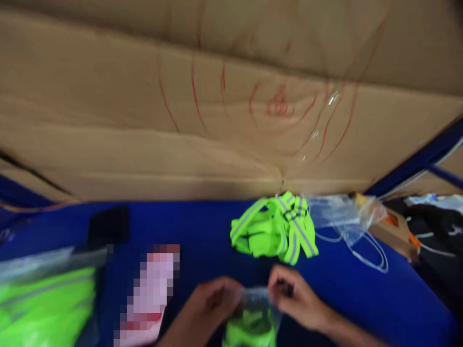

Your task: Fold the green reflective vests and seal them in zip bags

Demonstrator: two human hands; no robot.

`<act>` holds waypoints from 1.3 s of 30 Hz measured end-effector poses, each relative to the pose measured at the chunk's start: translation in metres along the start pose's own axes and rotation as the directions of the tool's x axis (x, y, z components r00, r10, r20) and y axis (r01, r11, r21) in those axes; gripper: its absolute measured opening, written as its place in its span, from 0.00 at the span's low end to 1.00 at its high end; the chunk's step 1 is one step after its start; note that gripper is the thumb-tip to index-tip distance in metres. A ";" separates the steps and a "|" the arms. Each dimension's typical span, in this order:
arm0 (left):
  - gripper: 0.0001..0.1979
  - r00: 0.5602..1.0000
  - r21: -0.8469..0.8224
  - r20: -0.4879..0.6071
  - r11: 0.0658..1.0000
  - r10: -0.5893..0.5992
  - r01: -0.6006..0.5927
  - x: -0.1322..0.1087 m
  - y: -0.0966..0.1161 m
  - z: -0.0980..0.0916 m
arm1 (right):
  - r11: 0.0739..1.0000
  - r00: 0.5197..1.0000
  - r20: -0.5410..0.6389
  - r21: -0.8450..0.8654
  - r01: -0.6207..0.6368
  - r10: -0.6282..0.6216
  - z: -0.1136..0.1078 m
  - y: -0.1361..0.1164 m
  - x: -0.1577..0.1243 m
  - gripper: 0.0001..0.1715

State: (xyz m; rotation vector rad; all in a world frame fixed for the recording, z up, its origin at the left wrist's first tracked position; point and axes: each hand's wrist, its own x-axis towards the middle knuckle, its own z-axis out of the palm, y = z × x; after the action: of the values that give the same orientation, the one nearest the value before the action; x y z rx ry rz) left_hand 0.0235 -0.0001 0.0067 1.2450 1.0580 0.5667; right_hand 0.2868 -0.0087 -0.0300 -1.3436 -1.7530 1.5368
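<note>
Low in the picture, a small clear plastic bag (258, 295) hangs between my two hands. Folded neon-yellow fabric (251, 327) lies inside it. The fingers of my left hand (219, 301) are closed on the bag's upper left edge. At the upper right corner, my right hand (294, 296) pinches the same bag with curled fingers. Just beyond my hands rests a crumpled neon-yellow vest (275, 229) with grey reflective stripes and a dark buckle. Motion blurs the bag and my hands a little.
A larger plastic bag of neon-yellow garments (47, 303) lies at left, near a dark flat object (108, 225) and a blurred-out pink item (150, 294). At right are clear plastic wrap (336, 214), a white cord (376, 265) and a small carton (394, 231). A cardboard wall (181, 159) backs the blue table (202, 231).
</note>
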 end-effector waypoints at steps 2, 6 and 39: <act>0.18 0.998 -0.031 -0.014 0.998 -0.058 0.058 -0.001 -0.013 0.004 | 0.995 0.999 -0.033 0.098 0.028 -0.024 0.002 0.005 -0.002 0.21; 0.18 0.999 -0.016 0.013 0.999 -0.034 0.034 0.004 -0.016 0.005 | 0.987 0.999 0.021 0.155 0.036 -0.040 0.001 0.000 0.003 0.20; 0.14 0.999 -0.001 0.020 0.999 -0.043 0.043 -0.006 -0.008 0.010 | 0.985 0.988 0.034 -0.085 0.153 -0.151 0.006 -0.017 -0.008 0.07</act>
State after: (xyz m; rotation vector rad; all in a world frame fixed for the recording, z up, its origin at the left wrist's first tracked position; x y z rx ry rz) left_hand 0.0278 -0.0120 0.0005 1.2218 1.0649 0.5210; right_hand 0.2792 -0.0172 -0.0142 -1.2031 -1.9121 1.4170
